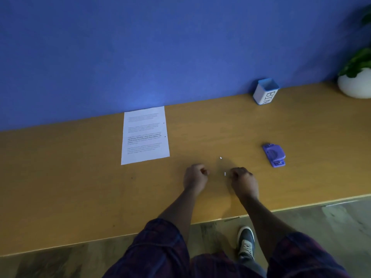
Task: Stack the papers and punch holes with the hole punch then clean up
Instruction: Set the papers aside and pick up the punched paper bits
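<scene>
- A long, tan wooden desk point(301, 127) runs along a plain blue wall point(160, 47), in dim light; grey-brown plank flooring point(331, 227) shows below the desk's near edge.
- A stack of white printed papers point(145, 135) lies flat on the desk, its far edge touching the wall, up and to the left of the fingers of both hands. Two small dark holes show near its right edge.
- Two tiny white paper scraps lie on the bare wood: one scrap point(225, 173) just left of the right hand's fingertips, and another scrap point(220, 157) a little beyond, between the two hands and further from the person.
- The right hand point(244, 182) rests knuckles-up, fingers curled and bunched together at the tips beside the nearer scrap; whether they touch it cannot be told.
- The left hand point(195, 177) sits near the right one, fingers curled into a loose fist, thumb against the forefinger; nothing shows in its grip.
- A small purple plastic hole punch point(274, 154) lies on the desk to the right of the right fingers and slightly beyond them, apart from both hands.
- A white square container with a blue rim, lettered "BIN" point(265, 91), stands against the wall, well beyond the fingers and to the right.
- A white round pot holding a green plant point(355, 85) sits at the far right.
- Dark plaid sleeves point(160, 247) cover the forearms, and one dark sneaker point(246, 242) stands on the floor.
</scene>
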Demonstrator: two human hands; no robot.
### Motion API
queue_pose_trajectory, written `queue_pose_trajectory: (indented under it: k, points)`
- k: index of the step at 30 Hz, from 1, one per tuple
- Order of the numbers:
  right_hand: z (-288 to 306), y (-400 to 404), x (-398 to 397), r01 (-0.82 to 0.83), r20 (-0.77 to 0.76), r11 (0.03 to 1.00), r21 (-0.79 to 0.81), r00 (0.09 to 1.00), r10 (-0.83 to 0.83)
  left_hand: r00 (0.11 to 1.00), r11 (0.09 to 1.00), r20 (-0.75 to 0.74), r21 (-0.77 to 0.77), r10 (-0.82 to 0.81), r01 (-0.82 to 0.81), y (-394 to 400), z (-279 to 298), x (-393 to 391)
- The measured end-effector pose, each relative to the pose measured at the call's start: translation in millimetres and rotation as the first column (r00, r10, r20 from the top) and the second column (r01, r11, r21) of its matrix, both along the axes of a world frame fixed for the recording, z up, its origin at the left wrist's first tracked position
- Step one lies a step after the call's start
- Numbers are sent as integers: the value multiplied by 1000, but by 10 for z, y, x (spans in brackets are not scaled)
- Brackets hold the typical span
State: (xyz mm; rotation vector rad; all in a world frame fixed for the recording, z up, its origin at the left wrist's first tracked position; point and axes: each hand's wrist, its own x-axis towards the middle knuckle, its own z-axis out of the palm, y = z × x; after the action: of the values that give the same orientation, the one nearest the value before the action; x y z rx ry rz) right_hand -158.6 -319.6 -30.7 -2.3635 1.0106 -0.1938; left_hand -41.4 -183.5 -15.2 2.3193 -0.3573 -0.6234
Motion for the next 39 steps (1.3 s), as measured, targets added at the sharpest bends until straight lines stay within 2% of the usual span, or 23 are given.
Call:
queue_pose_trajectory:
  k: [4,11,18,22,28,31,39]
  points:
    - [-3,-73,-23,-13,-12,999,32,1000,14,997,997,-4,12,-78,78,-204,1,-103]
    - [1,-179,19,-176,-34,983,57,983,178,989,987,13,70,-146,145,-458,-91,-227]
    - [18,-231,85,-265,-73,963,48,961,268,993,989,84,131,-77,66,-530,-193,-342]
    - [18,-275,101,-315,-117,949,0,943,313,991,994,132,111,-32,17,-547,-217,-391]
    - [20,-317,121,-414,-171,909,-43,900,402,986,996,157,81,-56,44,-528,-243,-395]
    - [1,-298,126,-415,-161,908,-55,901,402,984,996,171,74,-56,44,-530,-247,-393]
    - [-79,-244,119,-253,-65,967,-20,966,251,976,990,199,125,-87,63,-575,-244,-342]
